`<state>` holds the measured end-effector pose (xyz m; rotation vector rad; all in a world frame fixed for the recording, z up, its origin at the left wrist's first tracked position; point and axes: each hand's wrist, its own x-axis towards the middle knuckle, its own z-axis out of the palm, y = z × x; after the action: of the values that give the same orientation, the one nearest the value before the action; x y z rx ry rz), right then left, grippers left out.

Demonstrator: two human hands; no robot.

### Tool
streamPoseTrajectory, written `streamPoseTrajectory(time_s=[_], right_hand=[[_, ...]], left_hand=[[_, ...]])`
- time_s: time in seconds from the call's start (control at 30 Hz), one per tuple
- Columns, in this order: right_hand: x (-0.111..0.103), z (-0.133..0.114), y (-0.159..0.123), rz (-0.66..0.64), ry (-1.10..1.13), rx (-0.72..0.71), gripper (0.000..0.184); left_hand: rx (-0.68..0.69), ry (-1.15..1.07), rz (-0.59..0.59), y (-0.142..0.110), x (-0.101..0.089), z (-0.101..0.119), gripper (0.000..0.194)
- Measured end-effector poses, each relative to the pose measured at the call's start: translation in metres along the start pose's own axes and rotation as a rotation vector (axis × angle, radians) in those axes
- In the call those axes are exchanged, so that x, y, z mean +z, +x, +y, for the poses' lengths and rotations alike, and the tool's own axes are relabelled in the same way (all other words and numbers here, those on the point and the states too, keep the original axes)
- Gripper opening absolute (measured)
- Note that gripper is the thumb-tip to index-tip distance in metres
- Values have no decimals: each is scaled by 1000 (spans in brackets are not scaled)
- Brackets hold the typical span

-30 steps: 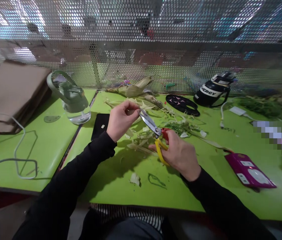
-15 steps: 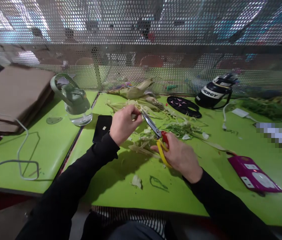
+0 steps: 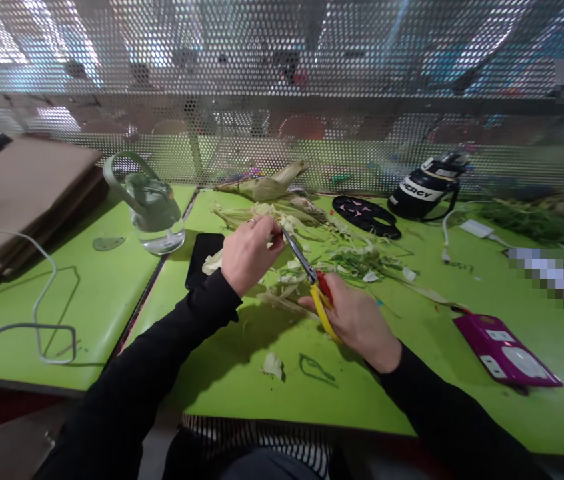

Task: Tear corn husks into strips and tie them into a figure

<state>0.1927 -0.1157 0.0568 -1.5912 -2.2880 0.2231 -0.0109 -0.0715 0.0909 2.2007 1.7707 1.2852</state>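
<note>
My right hand (image 3: 357, 320) grips the red and yellow handles of a pair of scissors (image 3: 312, 280), whose steel blades point up and left. My left hand (image 3: 249, 253) is closed in a pinch on a pale strip of corn husk right at the blade tips. A pile of pale husks and green trimmings (image 3: 307, 233) lies on the green table (image 3: 242, 373) just behind both hands. A small husk scrap (image 3: 272, 363) lies near the front edge.
A black phone (image 3: 202, 257) lies left of my left hand. A clear water bottle with a green lid (image 3: 155, 213) and brown paper bags (image 3: 27, 193) sit at the left. A purple power strip (image 3: 505, 350), a black bottle (image 3: 427, 187) and a perforated metal screen (image 3: 282, 100) are right and behind.
The scissor blades have closed and turned steeper. My left hand has stayed at the blade tips, dropping slightly. A pale husk piece now shows beside the phone.
</note>
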Motion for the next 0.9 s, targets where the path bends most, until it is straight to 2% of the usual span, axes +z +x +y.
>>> streamPoseTrajectory(time_s=[0.13, 0.23, 0.33, 0.43, 0.5, 0.57, 0.73, 0.9], right_hand=[[-1, 0, -2, 30, 67, -47, 51], [-3, 1, -2, 44, 182, -47, 49], [-5, 4, 1, 74, 277, -10, 47], [-6, 7, 5, 104, 240, 90, 51], [-7, 7, 8, 82, 172, 151, 53], [-10, 6, 12, 18, 76, 204, 52], [-17, 18, 22, -177, -227, 330, 45], [-16, 46, 28, -238, -265, 293, 32]], left_hand=[[34, 24, 23, -1, 1, -2, 4], [2, -113, 35, 1, -2, -3, 3], [-125, -529, -21, 8, -9, -4, 3], [-386, -1023, -105, 16, -18, -5, 7], [-543, -1239, -138, 20, -23, -4, 11], [-628, -1373, -157, 21, -27, -3, 10], [-676, -1495, -152, 20, -32, -5, 9], [-742, -1531, -87, 22, -33, -5, 10]])
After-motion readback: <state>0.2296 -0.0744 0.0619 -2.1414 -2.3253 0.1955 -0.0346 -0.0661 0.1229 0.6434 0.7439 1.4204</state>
